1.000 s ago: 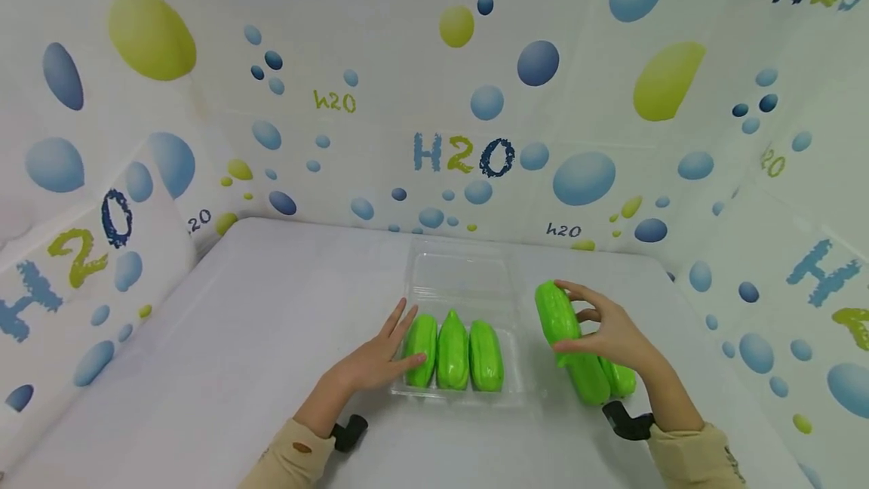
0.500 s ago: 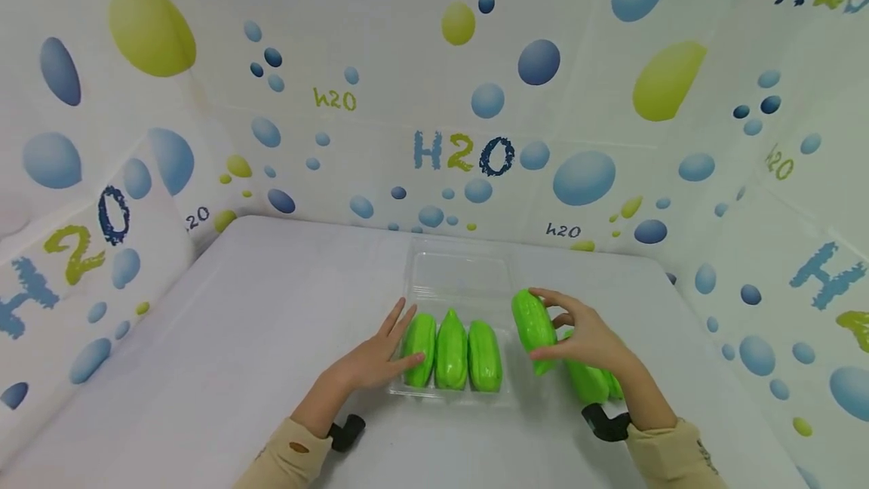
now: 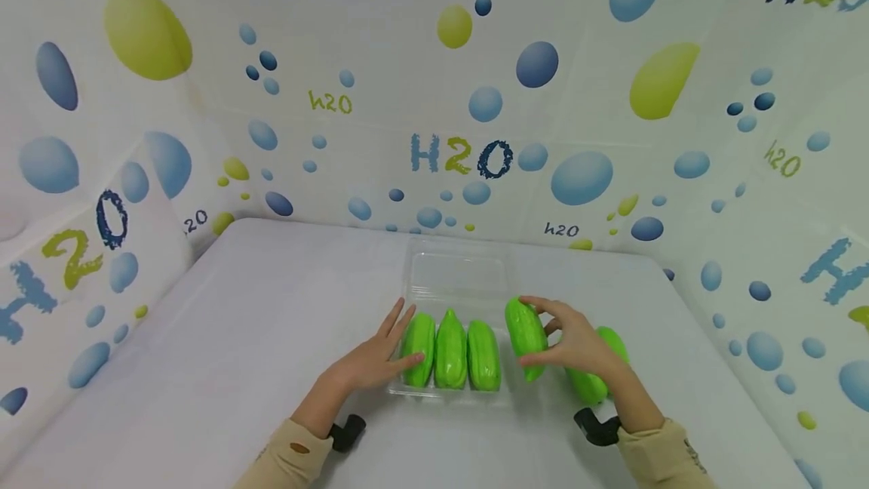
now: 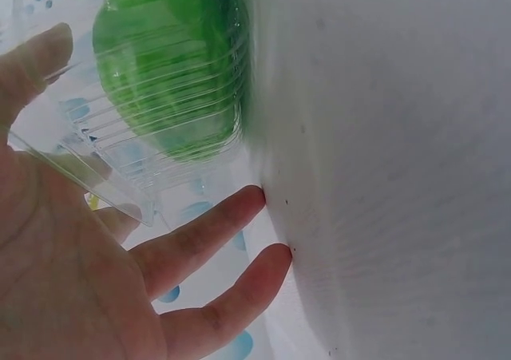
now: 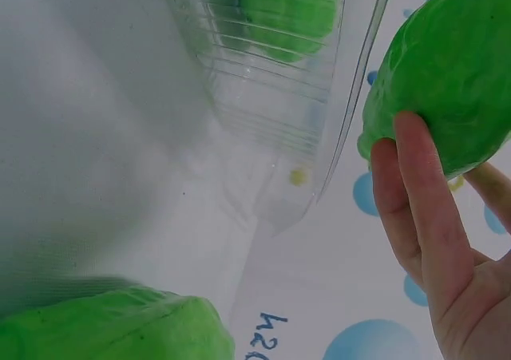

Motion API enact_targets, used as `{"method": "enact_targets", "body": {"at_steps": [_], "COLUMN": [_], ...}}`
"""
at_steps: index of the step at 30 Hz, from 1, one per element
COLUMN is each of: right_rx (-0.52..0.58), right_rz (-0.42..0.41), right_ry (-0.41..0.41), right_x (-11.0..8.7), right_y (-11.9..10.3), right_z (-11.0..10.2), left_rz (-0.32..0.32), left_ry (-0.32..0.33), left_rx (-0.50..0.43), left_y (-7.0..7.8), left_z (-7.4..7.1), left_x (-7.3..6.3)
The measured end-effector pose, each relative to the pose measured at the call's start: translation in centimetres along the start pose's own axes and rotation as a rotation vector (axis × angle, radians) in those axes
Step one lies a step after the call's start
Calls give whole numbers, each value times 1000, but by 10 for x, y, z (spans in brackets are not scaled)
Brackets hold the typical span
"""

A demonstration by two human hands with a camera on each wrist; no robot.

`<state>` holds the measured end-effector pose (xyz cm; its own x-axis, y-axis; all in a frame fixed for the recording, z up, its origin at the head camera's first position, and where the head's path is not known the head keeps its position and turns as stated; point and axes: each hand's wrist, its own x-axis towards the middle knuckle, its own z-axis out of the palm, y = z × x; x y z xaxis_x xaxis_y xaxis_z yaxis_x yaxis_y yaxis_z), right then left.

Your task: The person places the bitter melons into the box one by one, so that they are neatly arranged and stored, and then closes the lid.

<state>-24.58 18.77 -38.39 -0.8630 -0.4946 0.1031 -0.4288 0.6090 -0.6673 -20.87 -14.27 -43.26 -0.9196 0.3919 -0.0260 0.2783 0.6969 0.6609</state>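
Observation:
My right hand [image 3: 573,339] pinches a glossy bright green cucumber [image 3: 526,336] between thumb and fingers. It is held tilted above the right end of a clear plastic container [image 3: 448,392]. Inside the container, three similar green cucumbers [image 3: 451,349] lie side by side. My left hand [image 3: 372,362] rests at the container's left side with fingers spread, the thumb reaching over the leftmost cucumber. In the left wrist view, two fingertips [image 4: 254,196] come down to the table outside the ribbed wall. The right wrist view shows the held cucumber [image 5: 447,81] higher than the container's rim [image 5: 363,73].
The container's clear lid [image 3: 458,272] lies folded back behind it. Two more green cucumbers [image 3: 587,387] lie on the white table [image 3: 285,270], partly hidden by the right hand and forearm. A curtain printed with blue and yellow spots [image 3: 485,104] surrounds the table's back and sides.
My right hand has carried its cucumber leftward and slightly down, from above the cucumbers on the table to the container's right end. The left hand has stayed in place.

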Motion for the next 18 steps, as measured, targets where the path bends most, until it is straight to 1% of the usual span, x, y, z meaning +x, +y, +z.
{"method": "enact_targets", "body": {"at_steps": [8, 14, 18], "right_rx": [-71, -121, -153], "right_rz": [-44, -38, -29], "right_ry": [-13, -14, -21], "right_x": [2, 5, 6], "right_y": [-2, -3, -4], "right_z": [10, 17, 23], "left_rz": [2, 20, 13], "left_ry": [-10, -8, -11], "left_rx": [-4, -2, 0], "left_y": [3, 3, 2], "left_z": [-2, -2, -2], "left_x": [-2, -3, -3]}}
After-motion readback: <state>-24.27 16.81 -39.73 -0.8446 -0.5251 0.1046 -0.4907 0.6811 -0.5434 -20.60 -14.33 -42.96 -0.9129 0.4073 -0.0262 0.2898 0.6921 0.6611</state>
